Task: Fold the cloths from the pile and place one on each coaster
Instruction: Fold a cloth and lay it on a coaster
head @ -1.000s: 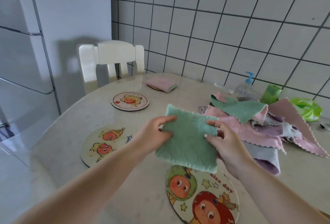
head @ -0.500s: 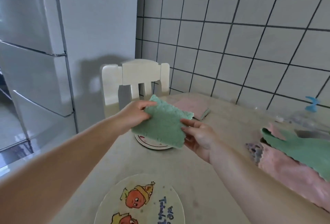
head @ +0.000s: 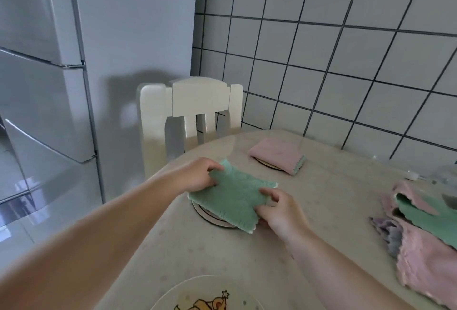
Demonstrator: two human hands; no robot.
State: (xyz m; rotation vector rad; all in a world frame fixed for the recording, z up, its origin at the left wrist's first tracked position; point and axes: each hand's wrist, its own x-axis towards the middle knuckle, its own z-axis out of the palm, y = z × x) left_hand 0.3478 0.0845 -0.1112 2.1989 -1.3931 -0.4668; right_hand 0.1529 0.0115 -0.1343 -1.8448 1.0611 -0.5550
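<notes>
A folded green cloth (head: 232,198) lies over a round coaster (head: 210,218), most of which it hides. My left hand (head: 197,176) pinches the cloth's far left corner. My right hand (head: 279,208) pinches its near right edge. Farther back, a folded pink cloth (head: 277,153) covers another coaster (head: 265,164). The pile of pink, green and purple cloths (head: 420,235) lies at the right. A third coaster (head: 207,295) with a cartoon print shows at the bottom edge.
A cream chair (head: 190,109) stands behind the table's (head: 333,198) far left edge. A fridge (head: 44,87) fills the left side. A tiled wall (head: 346,50) runs behind the table.
Both hands carried the green cloth from in front of me to the far coaster and lowered it onto it. The view swung left.
</notes>
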